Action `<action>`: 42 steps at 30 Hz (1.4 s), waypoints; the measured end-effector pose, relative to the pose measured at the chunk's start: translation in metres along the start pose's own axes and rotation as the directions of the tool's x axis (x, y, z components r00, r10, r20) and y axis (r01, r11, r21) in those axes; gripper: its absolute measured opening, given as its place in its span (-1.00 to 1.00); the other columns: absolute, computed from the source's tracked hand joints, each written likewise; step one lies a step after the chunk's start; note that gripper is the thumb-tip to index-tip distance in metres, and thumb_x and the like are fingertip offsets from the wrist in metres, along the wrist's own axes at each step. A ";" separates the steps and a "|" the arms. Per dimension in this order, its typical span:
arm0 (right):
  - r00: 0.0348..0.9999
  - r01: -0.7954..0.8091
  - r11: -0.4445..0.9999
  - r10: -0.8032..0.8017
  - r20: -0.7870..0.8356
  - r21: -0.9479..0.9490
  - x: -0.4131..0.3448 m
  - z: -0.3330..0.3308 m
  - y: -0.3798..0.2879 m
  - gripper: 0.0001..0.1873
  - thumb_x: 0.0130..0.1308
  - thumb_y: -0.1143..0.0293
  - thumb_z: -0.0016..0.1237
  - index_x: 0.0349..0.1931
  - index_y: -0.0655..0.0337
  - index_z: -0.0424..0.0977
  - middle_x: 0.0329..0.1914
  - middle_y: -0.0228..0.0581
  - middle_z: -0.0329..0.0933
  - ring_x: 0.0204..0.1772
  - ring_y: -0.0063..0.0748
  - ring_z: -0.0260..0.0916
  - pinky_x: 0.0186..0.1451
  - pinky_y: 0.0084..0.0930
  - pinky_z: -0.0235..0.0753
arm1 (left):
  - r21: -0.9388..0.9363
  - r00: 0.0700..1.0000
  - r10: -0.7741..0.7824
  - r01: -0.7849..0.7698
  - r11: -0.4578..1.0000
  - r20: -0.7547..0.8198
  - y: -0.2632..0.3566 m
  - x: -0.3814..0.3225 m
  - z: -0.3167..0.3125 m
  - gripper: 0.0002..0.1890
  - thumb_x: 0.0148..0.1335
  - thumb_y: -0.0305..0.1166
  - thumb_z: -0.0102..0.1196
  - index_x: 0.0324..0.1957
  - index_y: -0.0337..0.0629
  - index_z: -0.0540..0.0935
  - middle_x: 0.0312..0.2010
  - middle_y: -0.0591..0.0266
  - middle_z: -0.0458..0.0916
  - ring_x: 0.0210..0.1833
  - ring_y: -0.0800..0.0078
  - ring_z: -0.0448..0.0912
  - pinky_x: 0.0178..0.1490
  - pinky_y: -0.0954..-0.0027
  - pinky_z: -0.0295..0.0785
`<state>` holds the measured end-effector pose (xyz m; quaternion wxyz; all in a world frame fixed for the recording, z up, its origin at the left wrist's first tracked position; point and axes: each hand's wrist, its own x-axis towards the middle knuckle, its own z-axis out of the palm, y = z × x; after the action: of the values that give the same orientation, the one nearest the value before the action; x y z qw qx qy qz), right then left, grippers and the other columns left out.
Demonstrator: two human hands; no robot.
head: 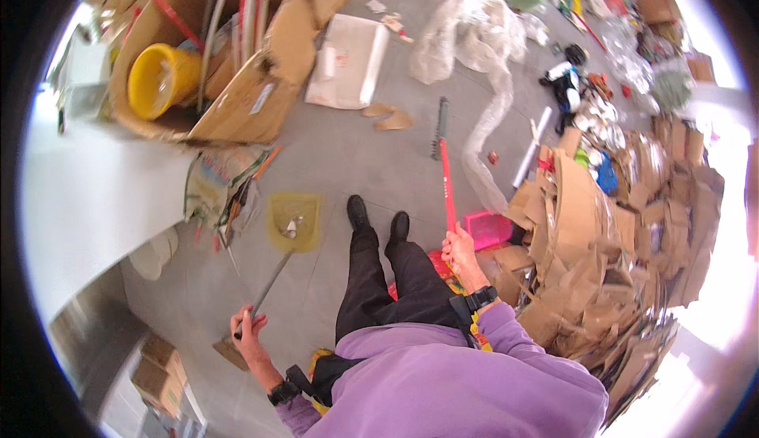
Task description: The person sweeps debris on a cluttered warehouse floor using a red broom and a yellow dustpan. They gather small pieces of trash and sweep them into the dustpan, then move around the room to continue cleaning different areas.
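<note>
My left hand (249,326) is closed around the grey handle of a long-handled dustpan (317,224). The pan is yellow and translucent, sits low at the left of my feet, and holds some small white scraps. In my right hand (459,248) is the red handle of a broom (446,177), whose dark bristle head points away from me over the grey floor. Beyond the broom a long strip of clear plastic wrap (487,135) lies on the floor. A pink plastic container (487,229) is just right of my right hand.
A large cardboard box (237,115) holding a yellow bucket (155,82) and long poles stands at the upper left. Flattened cardboard (587,248) is piled along the right. A white sheet package (347,61), brown scraps (394,121), a white tube (533,144) and mixed rubbish lie ahead.
</note>
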<state>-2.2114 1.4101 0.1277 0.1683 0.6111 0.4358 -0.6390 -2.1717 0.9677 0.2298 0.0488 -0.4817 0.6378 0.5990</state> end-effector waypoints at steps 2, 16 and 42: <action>0.996 -0.051 0.999 0.051 0.067 -0.006 -0.017 -0.014 0.002 -0.64 0.26 0.43 -0.25 0.07 0.02 0.16 -0.62 -0.47 0.16 -0.70 -0.74 0.04 -0.74 -0.73 0.08 | 0.005 1.000 -0.002 0.002 1.000 0.013 0.010 0.004 0.005 -0.83 0.18 -0.33 -0.01 -0.36 -0.25 0.43 -0.19 0.13 0.49 -0.39 0.45 0.52 -0.28 0.49 0.45; 0.879 -0.354 0.895 0.219 0.423 0.273 0.063 -0.014 0.016 -0.83 0.14 0.48 -0.09 -0.47 0.05 0.19 -0.69 -0.43 0.17 -0.76 -0.72 0.04 -0.77 -0.74 -0.07 | 0.253 0.939 0.226 -0.292 0.922 0.259 0.053 -0.027 0.100 -0.76 0.23 -0.26 -0.08 -0.25 -0.26 0.41 -0.17 0.19 0.45 -0.40 0.49 0.47 -0.29 0.50 0.38; 0.978 -0.159 0.407 -0.058 0.199 0.900 0.086 -0.207 -0.033 -0.87 0.13 0.49 -0.21 -0.49 0.07 0.15 -0.75 -0.48 0.08 -0.77 -0.63 0.00 -0.79 -0.63 -0.05 | 0.300 0.388 -0.060 -0.593 0.747 0.920 0.047 -0.171 0.434 -0.89 0.09 -0.53 0.01 -0.52 -0.31 0.40 -0.22 0.06 0.47 -0.35 0.50 0.47 -0.29 0.53 0.41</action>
<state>-2.1212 1.6141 0.0857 -0.1294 0.5501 -0.0199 -0.8248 -2.3361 1.4062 0.2519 0.4195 0.0677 0.7366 0.5262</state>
